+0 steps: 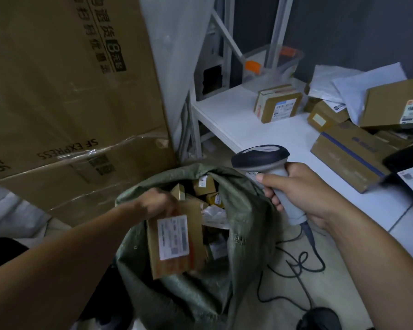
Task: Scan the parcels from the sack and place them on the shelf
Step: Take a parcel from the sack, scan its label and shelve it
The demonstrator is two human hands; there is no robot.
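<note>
Gripping a brown parcel (174,241) by its top edge, my left hand (157,202) holds it upright in the mouth of the green woven sack (246,210), fingers curled over the cardboard. The parcel's white label (173,236) faces me, with its barcode running down the right side. My right hand (298,194) is wrapped round the grey handle of the scanner (267,163), thumb across the front. The scanner's dark head sits above the sack's right rim, well apart from the parcel. The two hands are apart, one on each side of the opening.

Inside the sack, behind the held parcel, I can see more small brown boxes (204,184) and some pale wrapping, all jumbled. A black cable (296,265) runs from the scanner's butt and loops across the floor, down towards a dark rounded object (320,320) at the bottom edge; I cannot tell what that is.

Further out on the right is the white shelf (229,115). On it stands a taped box (278,103) on its own, and farther right a heap: a blue-striped carton (348,156), other cartons and white mailers (358,84). A clear container (272,63) with orange clips sits at the shelf's back. On the left a large carton (69,91) with upside-down printing fills the view.
</note>
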